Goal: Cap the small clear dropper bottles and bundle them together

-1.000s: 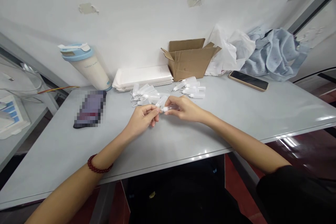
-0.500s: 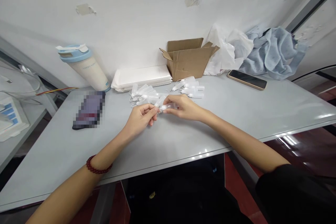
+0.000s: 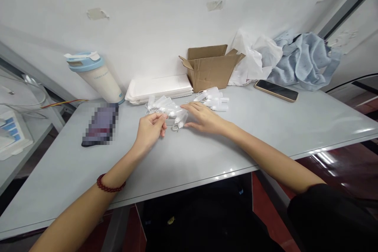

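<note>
A small clear tube [image 3: 181, 119] with a looped cord [image 3: 175, 127] lies at mid-frame, in the gap between the two hands. The step in hand seems to be handling single tubes beside the pile [image 3: 161, 103]; a next grip would call for a light fingertip pinch. The left hand [image 3: 149, 129] curls, fingertips near the pile; whether they clamp anything, I can't tell. The right hand [image 3: 205, 118] slants low over the bench [image 3: 189, 161], thumb and fingers apart.

Dark red beaded bracelet [image 3: 109, 189] round left forearm [image 3: 125, 168]; black short sleeve [image 3: 327, 214] ending near right elbow [image 3: 313, 187]
</note>
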The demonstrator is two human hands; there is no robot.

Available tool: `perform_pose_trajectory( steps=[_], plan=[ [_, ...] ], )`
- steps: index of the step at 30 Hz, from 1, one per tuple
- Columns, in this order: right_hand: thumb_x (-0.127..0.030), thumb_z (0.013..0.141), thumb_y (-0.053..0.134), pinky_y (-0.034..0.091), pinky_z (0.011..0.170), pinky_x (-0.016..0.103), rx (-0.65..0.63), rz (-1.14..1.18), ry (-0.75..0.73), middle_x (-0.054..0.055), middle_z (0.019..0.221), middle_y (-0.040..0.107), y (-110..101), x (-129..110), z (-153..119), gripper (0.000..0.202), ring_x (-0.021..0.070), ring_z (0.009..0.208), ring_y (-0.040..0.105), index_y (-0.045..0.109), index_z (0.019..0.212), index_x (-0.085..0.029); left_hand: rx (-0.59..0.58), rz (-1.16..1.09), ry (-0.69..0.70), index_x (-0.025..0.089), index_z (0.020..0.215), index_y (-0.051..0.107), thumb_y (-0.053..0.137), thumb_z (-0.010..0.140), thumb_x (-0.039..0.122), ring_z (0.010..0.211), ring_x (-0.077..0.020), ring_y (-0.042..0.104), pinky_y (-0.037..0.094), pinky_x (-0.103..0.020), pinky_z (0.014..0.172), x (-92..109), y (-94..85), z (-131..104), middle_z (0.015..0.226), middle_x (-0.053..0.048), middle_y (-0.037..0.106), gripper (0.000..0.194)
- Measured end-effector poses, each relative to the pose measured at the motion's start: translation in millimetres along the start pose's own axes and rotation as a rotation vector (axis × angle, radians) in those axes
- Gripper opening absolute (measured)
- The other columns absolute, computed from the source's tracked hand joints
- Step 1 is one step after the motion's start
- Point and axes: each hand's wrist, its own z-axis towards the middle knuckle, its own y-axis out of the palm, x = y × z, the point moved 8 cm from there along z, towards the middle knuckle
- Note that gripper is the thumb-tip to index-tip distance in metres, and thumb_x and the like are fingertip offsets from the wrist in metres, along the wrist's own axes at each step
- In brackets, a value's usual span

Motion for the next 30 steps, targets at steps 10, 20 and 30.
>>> perform_pose_trajectory(
  steps=[10,20,30],
  plan=[
    [-0.036,0.091,0.058,0.047,0.087,0.04,-0.015,0.138,0.029,0.014,0.106,0.064,-2.5,-1.2,1.7,0.031,0.026,0.1,0.057,0.057,0.112,-0.013,-0.178,0.078,0.006,0.014,0.069,0.061,0.059,0.083,0.037,0.037,-0.007,0.047,0.036,-0.02,0.041,-5.7,18.2,-2.5,0.053,0.002,0.057,0.028],
    [-0.043,0.075,0.076,0.042,0.077,0.033,-0.144,0.177,0.088,0.009,0.093,0.064,5.3,0.2,2.8,0.04,0.0226,0.088,0.055,0.06,0.096,-0.013,-0.037,-0.108,0.018,0.014,0.066,0.061,0.062,0.079,0.027,0.038,-0.0058,0.044,0.034,-0.02,0.041,9.0,0.8,-2.4,0.051,0.003,0.054,0.018],
    [-0.033,0.076,0.076,0.046,0.086,0.038,-0.164,0.145,0.165,0.015,0.111,0.062,9.6,5.8,-1.5,0.046,0.0257,0.103,0.056,0.056,0.112,-0.013,-0.113,0.197,0.071,0.017,0.065,0.059,0.057,0.081,0.035,0.039,-0.0088,0.046,0.038,-0.022,0.044,9.3,11.7,-7.2,0.052,0.002,0.056,0.025]
  ],
)
